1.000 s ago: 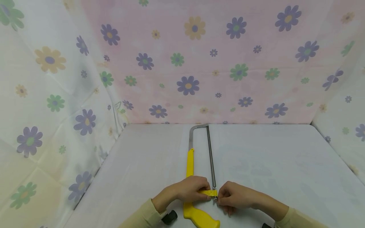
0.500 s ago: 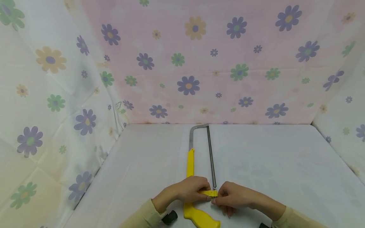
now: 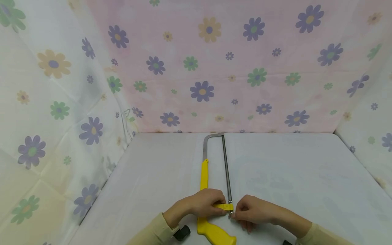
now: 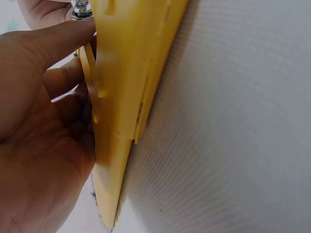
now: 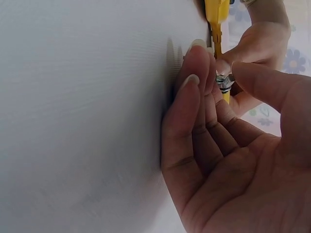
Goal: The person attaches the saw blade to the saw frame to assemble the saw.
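A hacksaw [image 3: 204, 175] with a yellow frame and grey metal front lies on the white table, its blade [image 3: 226, 166] on the right side. My left hand [image 3: 206, 203] grips the frame, thumb and fingers around the short yellow arm at the blade's near end. Just beyond that arm sticks out a small shiny metal wing nut [image 5: 223, 81]. My right hand [image 3: 257, 209] pinches it at the thumb tip, with the other fingers curled beneath. In the left wrist view, the yellow frame [image 4: 119, 87] stands close along the palm.
The saw's yellow handle [image 3: 218, 234] points toward me, below the left hand. Black wrist devices [image 3: 182, 233] show at the sleeves. Flower-patterned cloth [image 3: 214, 68] hangs behind the white table [image 3: 291, 163] and at both sides.
The right thumb moved left over the wing nut, hiding it half a second ago, then drew back right, and the nut shows again. The left hand and the saw stayed in place.
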`<state>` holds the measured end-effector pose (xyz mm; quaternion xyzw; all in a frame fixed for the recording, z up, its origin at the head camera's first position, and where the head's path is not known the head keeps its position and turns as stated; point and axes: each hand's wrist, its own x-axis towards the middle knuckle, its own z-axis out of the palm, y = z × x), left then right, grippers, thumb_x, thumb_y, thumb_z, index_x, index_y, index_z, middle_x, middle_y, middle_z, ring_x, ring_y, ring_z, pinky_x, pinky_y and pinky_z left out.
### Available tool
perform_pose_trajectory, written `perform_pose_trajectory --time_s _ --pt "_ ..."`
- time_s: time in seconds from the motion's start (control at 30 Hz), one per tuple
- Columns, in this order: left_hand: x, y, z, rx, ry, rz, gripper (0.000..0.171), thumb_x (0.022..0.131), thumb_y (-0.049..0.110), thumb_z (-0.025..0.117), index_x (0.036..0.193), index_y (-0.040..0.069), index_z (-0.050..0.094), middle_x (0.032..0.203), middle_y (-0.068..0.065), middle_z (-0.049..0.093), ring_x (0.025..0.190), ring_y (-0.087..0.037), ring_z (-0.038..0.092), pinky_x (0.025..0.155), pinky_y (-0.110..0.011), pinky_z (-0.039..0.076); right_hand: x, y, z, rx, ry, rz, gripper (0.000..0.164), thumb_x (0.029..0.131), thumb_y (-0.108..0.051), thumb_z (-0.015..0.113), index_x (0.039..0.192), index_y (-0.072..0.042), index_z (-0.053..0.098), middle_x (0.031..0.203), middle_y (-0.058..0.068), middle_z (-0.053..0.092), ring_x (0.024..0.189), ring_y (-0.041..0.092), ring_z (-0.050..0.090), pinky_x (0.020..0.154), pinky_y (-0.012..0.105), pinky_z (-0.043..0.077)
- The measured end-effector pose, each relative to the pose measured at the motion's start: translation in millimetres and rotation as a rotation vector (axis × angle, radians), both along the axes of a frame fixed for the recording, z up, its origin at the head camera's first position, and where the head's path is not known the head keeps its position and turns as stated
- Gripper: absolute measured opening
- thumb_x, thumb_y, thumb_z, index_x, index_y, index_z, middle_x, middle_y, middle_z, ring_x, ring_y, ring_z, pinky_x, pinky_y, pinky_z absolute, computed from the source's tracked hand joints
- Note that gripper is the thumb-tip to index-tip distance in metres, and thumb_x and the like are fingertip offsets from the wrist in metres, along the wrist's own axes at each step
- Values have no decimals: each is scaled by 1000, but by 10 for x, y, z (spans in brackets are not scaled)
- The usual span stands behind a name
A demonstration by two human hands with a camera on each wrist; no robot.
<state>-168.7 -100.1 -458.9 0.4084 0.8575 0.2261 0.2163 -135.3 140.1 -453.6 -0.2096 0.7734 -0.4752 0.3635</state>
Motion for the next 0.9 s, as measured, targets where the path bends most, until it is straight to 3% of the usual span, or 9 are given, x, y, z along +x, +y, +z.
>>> perform_pose_trajectory --time_s 0.53,0.9 --pt "-33 -14 -31 -2 9 -3 9 98 29 71 100 21 69 82 13 51 74 0 44 66 -17 38 -28 -10 -27 -12 21 -5 20 98 -14 66 82 -2 66 61 3 58 47 13 51 46 23 39" --pt "-31 -2 -31 -2 -20 0 10 98 29 71 103 20 70 83 13 52 74 1 45 67 -17 38 -25 -46 1 -15 15 3 14 94 -10 68 81 -4 70 61 2 58 48 10 50 46 22 39"
